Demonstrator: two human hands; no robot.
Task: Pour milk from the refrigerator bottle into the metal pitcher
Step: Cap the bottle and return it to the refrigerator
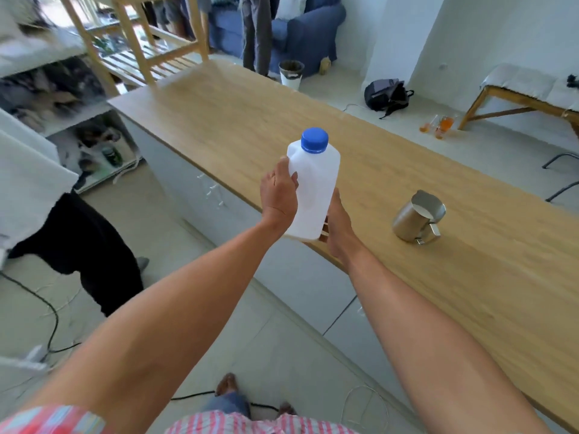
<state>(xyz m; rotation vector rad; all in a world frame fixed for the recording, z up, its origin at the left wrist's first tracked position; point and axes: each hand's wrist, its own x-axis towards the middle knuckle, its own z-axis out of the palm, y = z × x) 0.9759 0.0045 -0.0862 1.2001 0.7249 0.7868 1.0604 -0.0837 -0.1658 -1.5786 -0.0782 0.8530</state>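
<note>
Both hands hold the white milk bottle [313,189] upright over the near edge of the wooden bench [250,120]; the left hand [279,195] grips its side; the right hand [338,228] cups its base; its blue cap [314,140] is on; the metal pitcher [413,219], milk visible inside, stands on the bench to the right, apart from the bottle.

I see the white milk bottle [313,189] upright, its blue cap [314,140] on, held at the near edge of the wooden counter [250,120]. My left hand [279,195] grips its handle side; my right hand [336,227] cups its base, fingers curled beneath. The metal pitcher [416,219] stands on the counter to the right of the bottle, apart from it, with milk inside.
</note>
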